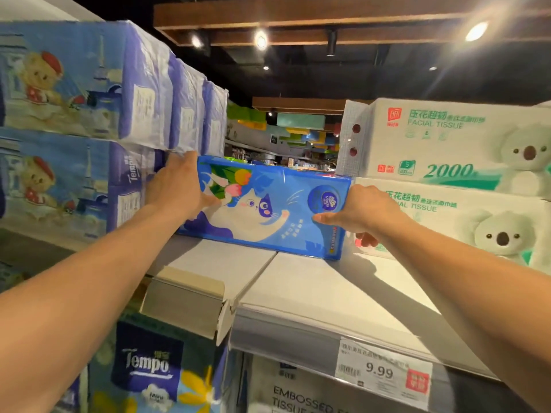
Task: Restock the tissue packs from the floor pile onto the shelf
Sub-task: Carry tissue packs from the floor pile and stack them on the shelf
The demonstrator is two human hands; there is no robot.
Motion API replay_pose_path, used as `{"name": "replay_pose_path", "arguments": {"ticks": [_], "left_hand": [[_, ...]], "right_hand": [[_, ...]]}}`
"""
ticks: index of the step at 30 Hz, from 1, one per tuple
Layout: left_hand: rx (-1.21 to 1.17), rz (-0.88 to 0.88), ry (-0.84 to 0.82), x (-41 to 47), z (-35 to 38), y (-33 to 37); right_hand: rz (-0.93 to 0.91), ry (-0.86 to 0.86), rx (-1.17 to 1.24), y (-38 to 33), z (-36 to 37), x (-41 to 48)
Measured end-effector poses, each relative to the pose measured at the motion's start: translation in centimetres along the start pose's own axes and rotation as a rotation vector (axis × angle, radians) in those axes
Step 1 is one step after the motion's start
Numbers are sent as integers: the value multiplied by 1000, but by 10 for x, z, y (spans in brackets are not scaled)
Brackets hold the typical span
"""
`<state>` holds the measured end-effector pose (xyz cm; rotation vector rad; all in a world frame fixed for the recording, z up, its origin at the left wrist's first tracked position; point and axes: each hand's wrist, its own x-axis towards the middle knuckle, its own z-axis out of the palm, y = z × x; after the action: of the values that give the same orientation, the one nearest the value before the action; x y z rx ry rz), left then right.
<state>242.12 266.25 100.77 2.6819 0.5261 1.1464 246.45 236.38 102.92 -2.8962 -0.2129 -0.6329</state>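
A blue tissue pack [268, 210] with a white cat and tulips printed on it stands on its long edge on the white shelf [313, 287], in the gap between two stacks. My left hand [176, 186] grips its left end, thumb on the front face. My right hand [360, 213] grips its right end, thumb across the front and fingers curled behind the lower corner. The floor pile is out of view.
Purple-and-blue Tempo packs [89, 84] are stacked two high on the left, touching my left hand. White koala facial-tissue packs [447, 144] are stacked on the right. A 9.99 price tag [384, 374] hangs on the shelf's front rail. More Tempo packs [152, 368] sit below.
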Motion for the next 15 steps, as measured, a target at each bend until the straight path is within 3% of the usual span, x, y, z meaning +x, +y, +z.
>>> {"name": "replay_pose_path", "arguments": {"ticks": [7,12,15], "left_hand": [[-81,-32,-70,-2,-10,0],[-89,6,-73,-28,-29,3],[-86,60,-105,-50,-44,13]], "right_hand": [[-12,-150,-38,7,-19,-11],[-143,62,-213,19,-40,-34],[-236,109,-198,25,-47,-60]]}}
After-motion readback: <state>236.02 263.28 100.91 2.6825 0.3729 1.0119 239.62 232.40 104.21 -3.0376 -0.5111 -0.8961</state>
